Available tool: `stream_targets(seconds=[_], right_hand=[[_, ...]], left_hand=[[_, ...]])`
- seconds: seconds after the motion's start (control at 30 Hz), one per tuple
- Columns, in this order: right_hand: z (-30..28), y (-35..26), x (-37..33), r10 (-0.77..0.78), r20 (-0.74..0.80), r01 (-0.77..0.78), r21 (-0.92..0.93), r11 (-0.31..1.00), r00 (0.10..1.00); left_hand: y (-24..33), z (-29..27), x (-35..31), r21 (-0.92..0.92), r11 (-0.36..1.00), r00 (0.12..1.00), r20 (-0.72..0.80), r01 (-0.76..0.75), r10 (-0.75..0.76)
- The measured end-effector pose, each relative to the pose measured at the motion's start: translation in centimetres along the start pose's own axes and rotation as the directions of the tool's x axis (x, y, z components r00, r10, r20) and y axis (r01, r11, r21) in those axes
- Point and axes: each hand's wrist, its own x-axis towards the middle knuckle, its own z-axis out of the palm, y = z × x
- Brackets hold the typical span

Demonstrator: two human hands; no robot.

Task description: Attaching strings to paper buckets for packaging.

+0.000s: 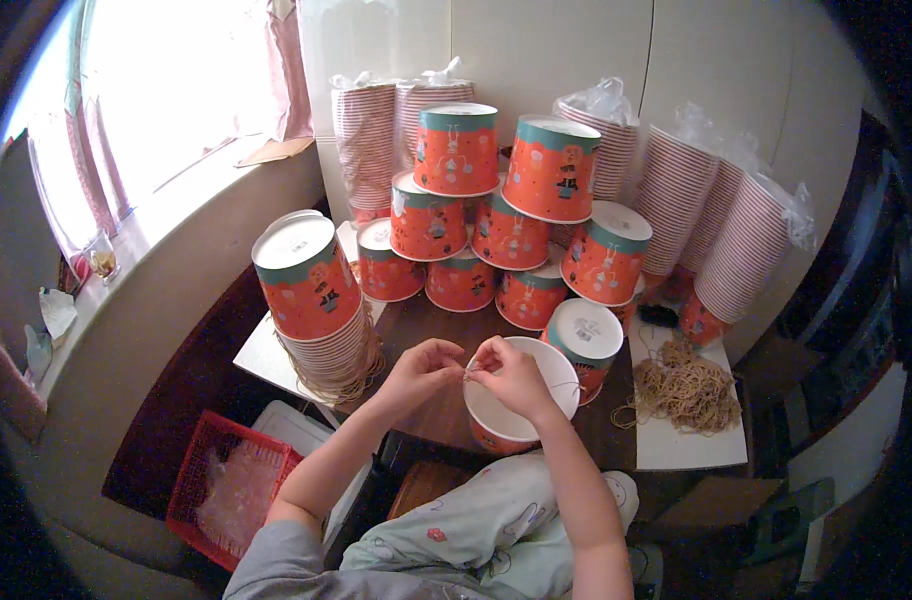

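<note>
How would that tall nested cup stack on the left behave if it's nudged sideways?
The nested cup stack already leans and overhangs its white board, so it would probably tip rather than slide. It looks like thin paper, so likely light for its size. Rubber bands draped round its base might drag along with it.

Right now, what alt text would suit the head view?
Both hands, left hand and right hand, pinch a thin rubber band over a white-topped orange paper bucket on a dark table. Behind stands a pile of capped orange buckets; loose rubber bands lie right.
</note>
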Motion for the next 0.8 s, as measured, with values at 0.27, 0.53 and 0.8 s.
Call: stream_targets(seconds=[0.27,0.53,0.8], right_hand=[[0.3,0.8,0.2,-0.023,-0.044,0.026,0.046,0.999,0.999],[0.4,0.7,0.1,-0.038,-0.051,0.041,0.072,0.997,0.998],[0.2,0.5,0.0,-0.026,-0.044,0.029,0.065,0.997,0.999]], left_hand=[[-2.9,-1.0,-1.2,0.349,0.936,0.99,-0.139,0.048,0.001],[-3.4,0.7,-1.6,0.48,0.876,0.986,-0.162,0.054,0.027],[-1.5,0.7,-1.7,0.656,0.754,0.959,-0.206,-0.014,0.196]])
